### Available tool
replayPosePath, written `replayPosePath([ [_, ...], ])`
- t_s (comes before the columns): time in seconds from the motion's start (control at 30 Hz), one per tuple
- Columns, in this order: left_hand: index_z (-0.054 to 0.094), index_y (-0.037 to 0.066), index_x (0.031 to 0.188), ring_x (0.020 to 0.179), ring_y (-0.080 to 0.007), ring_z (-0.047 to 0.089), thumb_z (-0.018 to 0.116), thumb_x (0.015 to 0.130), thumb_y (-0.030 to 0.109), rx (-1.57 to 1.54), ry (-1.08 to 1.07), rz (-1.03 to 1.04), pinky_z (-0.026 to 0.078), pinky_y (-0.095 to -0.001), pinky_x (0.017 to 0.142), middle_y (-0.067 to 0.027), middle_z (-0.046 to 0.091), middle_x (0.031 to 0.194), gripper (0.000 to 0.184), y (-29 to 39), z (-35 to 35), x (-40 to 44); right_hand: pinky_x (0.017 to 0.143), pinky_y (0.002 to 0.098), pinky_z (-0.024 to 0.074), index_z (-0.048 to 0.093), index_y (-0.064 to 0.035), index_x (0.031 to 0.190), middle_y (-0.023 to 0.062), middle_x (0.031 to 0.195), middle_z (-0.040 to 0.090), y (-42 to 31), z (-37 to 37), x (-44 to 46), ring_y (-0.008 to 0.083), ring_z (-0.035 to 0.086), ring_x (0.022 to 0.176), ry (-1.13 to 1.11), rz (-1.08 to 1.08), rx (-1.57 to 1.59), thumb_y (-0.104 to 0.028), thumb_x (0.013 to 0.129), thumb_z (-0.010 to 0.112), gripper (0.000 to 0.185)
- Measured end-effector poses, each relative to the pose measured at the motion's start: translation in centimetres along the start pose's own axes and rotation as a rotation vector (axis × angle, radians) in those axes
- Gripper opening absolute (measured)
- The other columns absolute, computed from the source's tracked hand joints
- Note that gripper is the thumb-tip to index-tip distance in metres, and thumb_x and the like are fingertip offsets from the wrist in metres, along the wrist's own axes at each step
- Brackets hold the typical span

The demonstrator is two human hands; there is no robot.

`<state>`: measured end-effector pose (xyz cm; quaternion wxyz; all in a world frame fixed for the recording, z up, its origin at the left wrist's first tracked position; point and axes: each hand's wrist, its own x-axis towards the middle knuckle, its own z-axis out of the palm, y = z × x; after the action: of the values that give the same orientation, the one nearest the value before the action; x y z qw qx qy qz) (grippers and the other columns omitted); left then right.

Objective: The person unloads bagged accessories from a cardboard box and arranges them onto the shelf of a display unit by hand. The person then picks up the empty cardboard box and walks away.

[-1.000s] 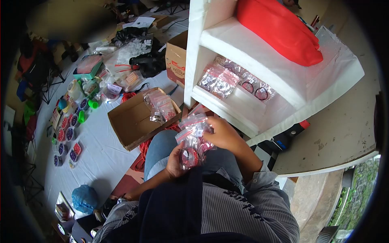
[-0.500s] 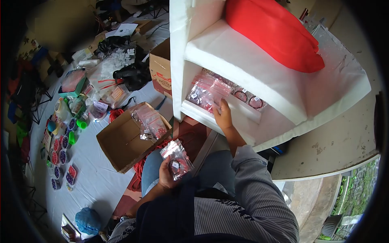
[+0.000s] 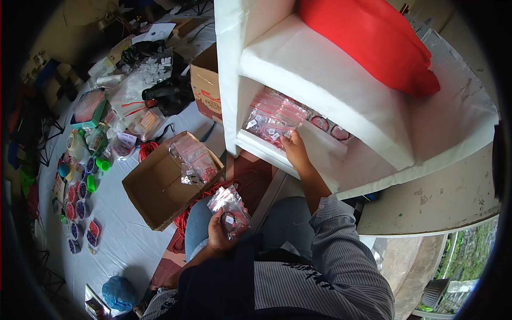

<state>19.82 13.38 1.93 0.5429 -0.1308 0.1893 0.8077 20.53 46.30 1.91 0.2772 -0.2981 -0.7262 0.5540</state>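
Above my lap, my left hand (image 3: 217, 234) grips a stack of small clear zip bags (image 3: 231, 213) with dark and red bracelets inside. My right hand (image 3: 296, 149) reaches into the lower compartment of the white shelf (image 3: 320, 58), its fingers pinching the edge of a red-topped zip bag (image 3: 274, 133). That bag lies on other bagged bracelets (image 3: 266, 104) spread in the compartment. More bracelets (image 3: 330, 128) sit to their right. Left of my knees, an open cardboard box (image 3: 154, 197) holds several more zip bags (image 3: 194, 160) at its right side.
A red cloth bundle (image 3: 368, 42) rests on the upper shelf. Tubs of red and purple beads (image 3: 80, 209) stand on the white sheet (image 3: 125, 224) at left, near a blue plastic bag (image 3: 119, 293). Red cord (image 3: 181, 221) lies beside the box. A taller carton (image 3: 205, 85) stands behind.
My right hand has gone from the stack at my lap up into the shelf compartment, with a bag now laid there. My left hand has stayed low with its stack. The view has shifted right.
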Motion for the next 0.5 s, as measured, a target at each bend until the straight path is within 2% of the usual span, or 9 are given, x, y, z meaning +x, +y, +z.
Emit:
replayPosePath([
  [0.13,0.046,0.002,0.125,0.109,-0.027,0.054,0.054,0.084,0.038,-0.005,0.003,-0.011,0.041,-0.0398,0.096,-0.0128,0.057,0.117,0.055,-0.1,-0.1,0.0,0.069,0.0303,0.0459,0.053,-0.0015,0.103,0.0091,0.086,0.061,-1.9,-0.5,-0.9,0.018,0.057,0.072,0.017,-0.133,0.166,-0.011,0.079,0.065,0.028],
  [0.2,0.046,0.002,0.125,0.109,-0.0271,0.054,0.054,0.084,0.038,0.012,0.002,0.004,0.041,-0.0399,0.096,-0.0129,0.057,0.117,0.055,0.0,0.1,-0.1,0.069,0.0322,0.0475,0.053,-0.0003,0.103,0.0127,0.087,0.061,-4.3,-1.4,-2.1,0.023,0.06,0.074,0.181,-0.292,-0.401,-0.011,0.074,0.069,0.035],
  [0.33,0.045,0.002,0.125,0.11,-0.0272,0.054,0.055,0.083,0.038,0.017,-0.011,0.011,0.04,-0.04,0.097,-0.0133,0.056,0.118,0.057,-0.1,0.4,-0.1,0.068,0.0358,0.0484,0.054,0.0004,0.103,0.0171,0.086,0.062,-1.3,-1.1,-1.6,0.0297,0.062,0.077,0.106,-0.223,-0.387,-0.012,0.073,0.069,0.036],
  [0.43,0.045,0.002,0.126,0.111,-0.0274,0.053,0.055,0.082,0.038,0.02,0.015,-0.002,0.04,-0.0399,0.097,-0.0134,0.056,0.119,0.058,-0.3,0.1,0.0,0.068,0.0389,0.0486,0.053,0.0007,0.104,0.0189,0.086,0.063,0.4,-0.1,-0.1,0.0325,0.063,0.079,0.129,-0.136,-0.348,-0.011,0.074,0.066,0.034],
  [0.5,0.045,0.002,0.126,0.111,-0.0275,0.053,0.055,0.082,0.038,0.023,0.017,0.005,0.04,-0.04,0.097,-0.0134,0.056,0.119,0.058,-0.3,0.2,0.0,0.069,0.0398,0.0488,0.052,0.0009,0.107,0.0204,0.085,0.063,0.2,0.0,0.7,0.0348,0.062,0.081,0.074,-0.132,-0.449,-0.011,0.077,0.061,0.034],
])
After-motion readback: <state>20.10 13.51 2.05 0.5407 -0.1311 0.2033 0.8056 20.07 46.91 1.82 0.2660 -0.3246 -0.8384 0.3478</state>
